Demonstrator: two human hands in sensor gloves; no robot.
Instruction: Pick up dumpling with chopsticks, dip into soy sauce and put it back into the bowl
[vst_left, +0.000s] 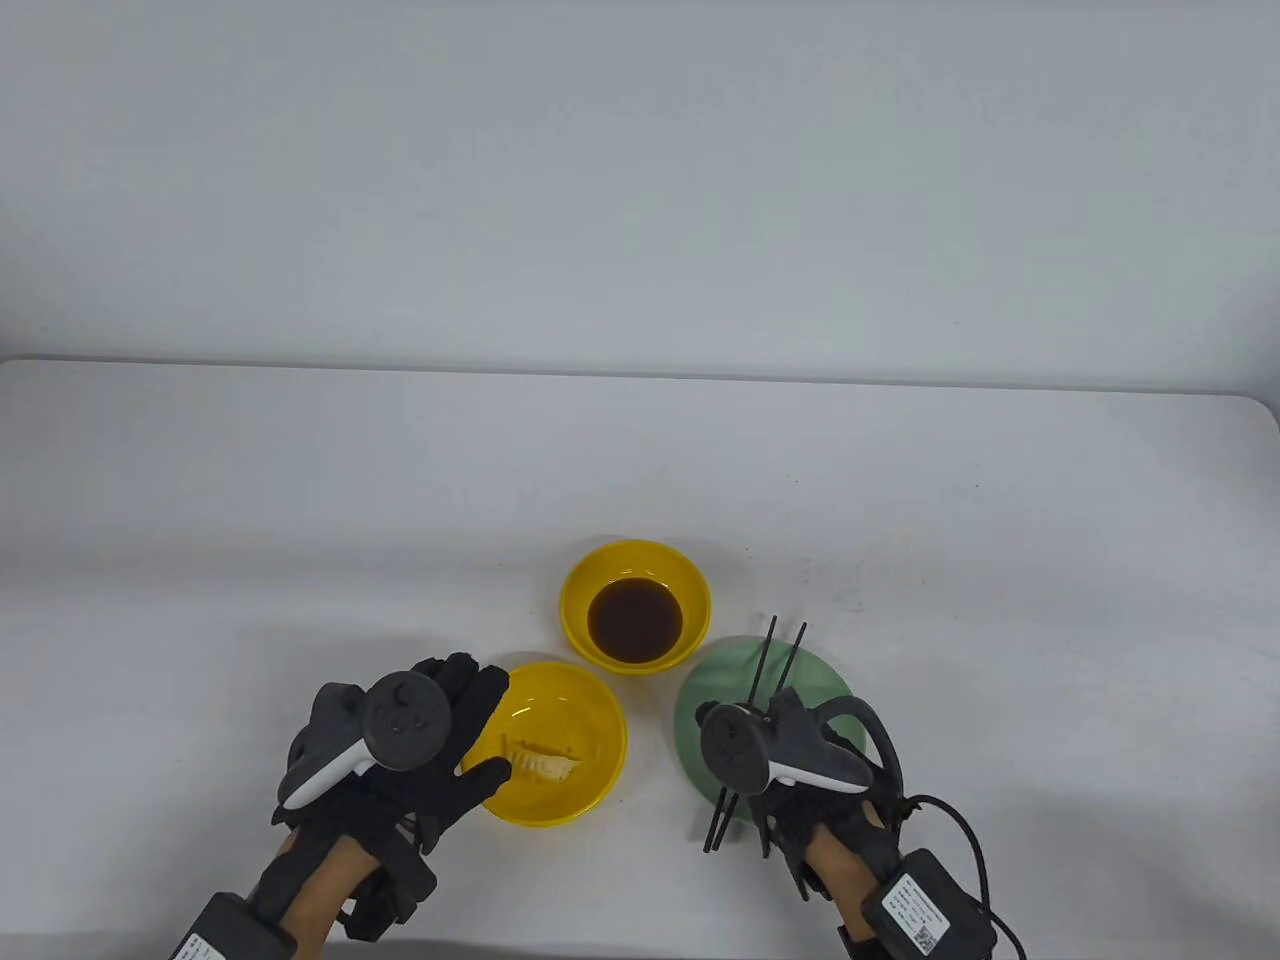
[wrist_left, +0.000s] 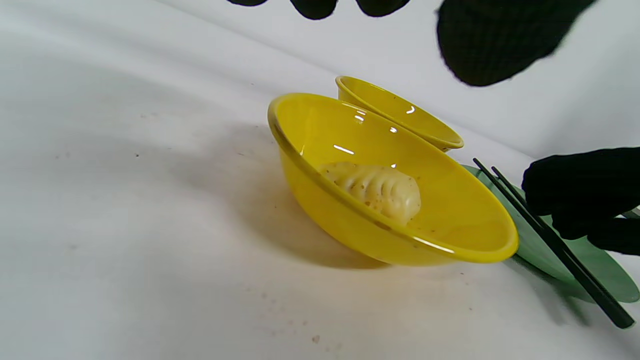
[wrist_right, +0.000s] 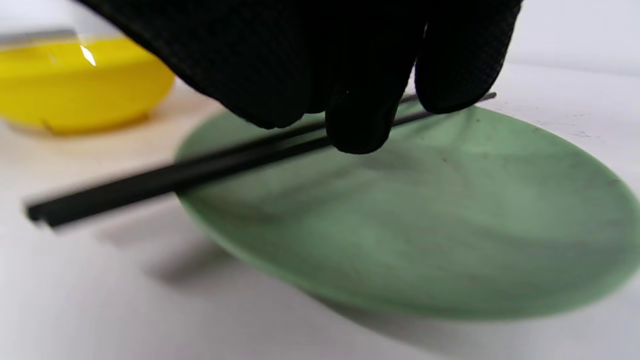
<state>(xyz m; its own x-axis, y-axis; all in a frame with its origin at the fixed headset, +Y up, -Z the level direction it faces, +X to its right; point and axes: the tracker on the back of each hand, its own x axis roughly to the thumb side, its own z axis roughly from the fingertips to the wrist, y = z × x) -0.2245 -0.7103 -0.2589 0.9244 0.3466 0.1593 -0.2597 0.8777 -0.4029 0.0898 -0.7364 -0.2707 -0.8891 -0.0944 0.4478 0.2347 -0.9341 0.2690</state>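
A pale dumpling (vst_left: 545, 765) (wrist_left: 380, 190) lies in the near yellow bowl (vst_left: 600, 720) (wrist_left: 350, 220). Behind it stands a second yellow bowl (vst_left: 590, 570) (wrist_left: 400, 112) holding dark soy sauce (vst_left: 635, 618). My left hand (vst_left: 470, 720) hovers at the dumpling bowl's left side with spread fingers, its thumb (wrist_left: 495, 45) over the rim, gripping nothing. Two black chopsticks (vst_left: 768, 655) (wrist_left: 565, 255) (wrist_right: 175, 177) lie across the green plate (vst_left: 720, 680) (wrist_right: 450, 225). My right hand (vst_left: 780, 740) (wrist_right: 360, 100) is over the plate, fingers curled down onto the chopsticks and pinching them.
The white table (vst_left: 300, 520) stretches wide around the three dishes, with a pale wall behind its far edge. A cable (vst_left: 965, 830) runs from my right wrist unit. The three dishes sit close together near the front edge.
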